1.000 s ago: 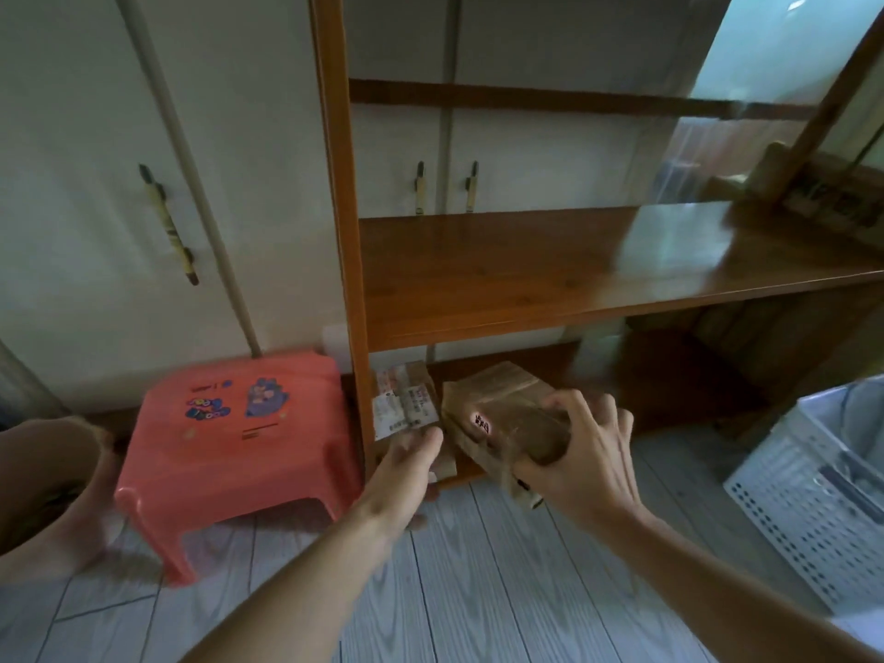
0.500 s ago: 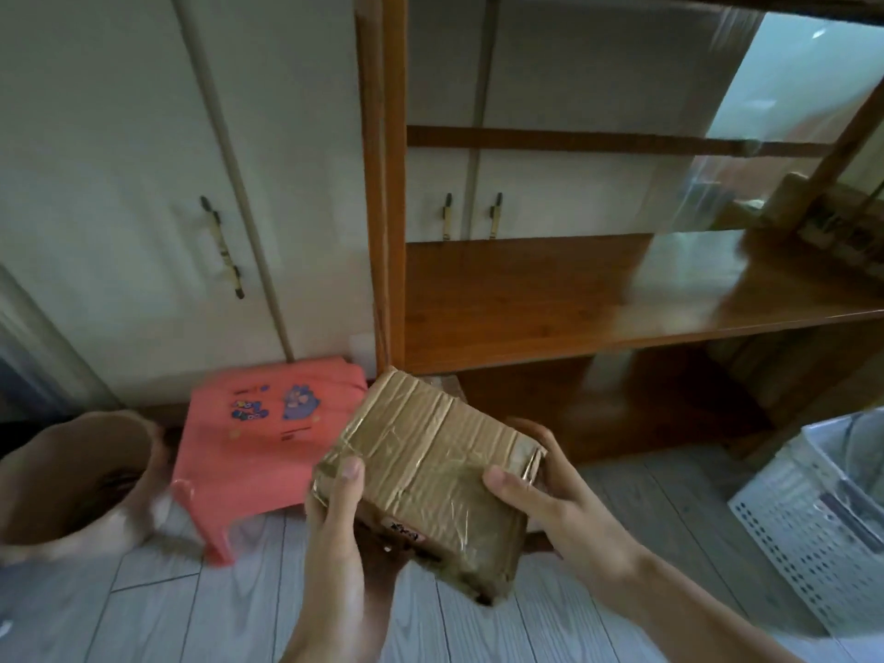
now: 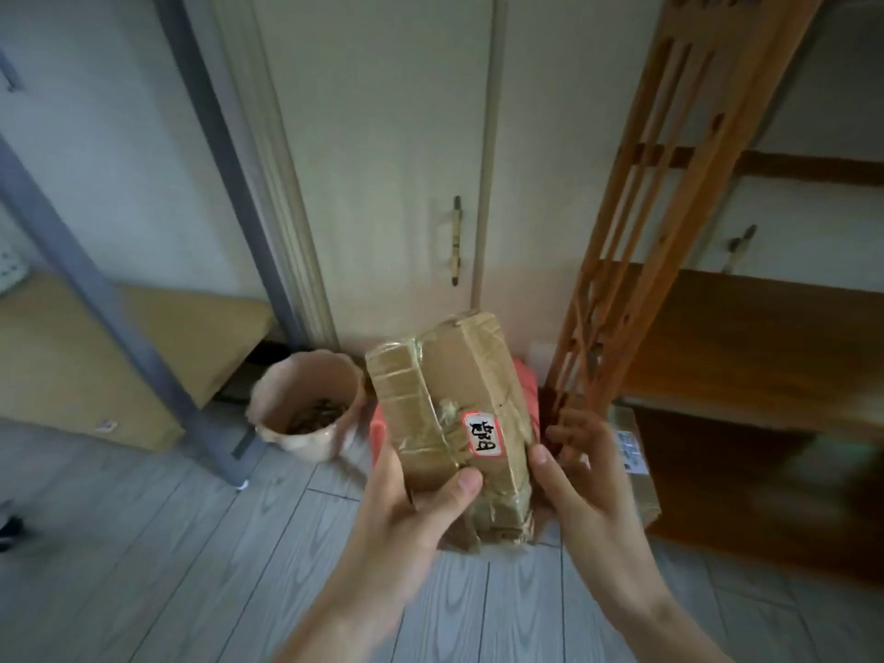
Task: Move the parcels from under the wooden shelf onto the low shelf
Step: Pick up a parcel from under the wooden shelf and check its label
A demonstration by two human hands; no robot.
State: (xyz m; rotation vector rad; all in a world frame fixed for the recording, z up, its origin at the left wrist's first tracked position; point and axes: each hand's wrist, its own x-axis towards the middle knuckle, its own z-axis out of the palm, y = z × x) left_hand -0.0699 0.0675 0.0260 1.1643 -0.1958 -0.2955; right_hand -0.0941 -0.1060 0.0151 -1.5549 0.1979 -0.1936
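Observation:
I hold a brown taped cardboard parcel [image 3: 449, 423] with a red-edged white label, upright in front of me. My left hand [image 3: 416, 509] grips its lower left side, thumb across the front. My right hand [image 3: 581, 476] holds its right edge with the fingers behind. The wooden shelf [image 3: 746, 327] stands at the right. Under it, on the floor, lies another parcel [image 3: 634, 452] with a printed label. A low shelf [image 3: 143, 342] with a light board and grey metal posts stands at the left.
A beige pot [image 3: 306, 404] with dry bits inside stands on the grey plank floor beside the low shelf's post. A red stool [image 3: 524, 380] is mostly hidden behind the parcel. White cupboard doors [image 3: 392, 174] fill the back.
The parcel has been turned upright so its label faces me. My view has swung left, bringing the low shelf and pot into sight.

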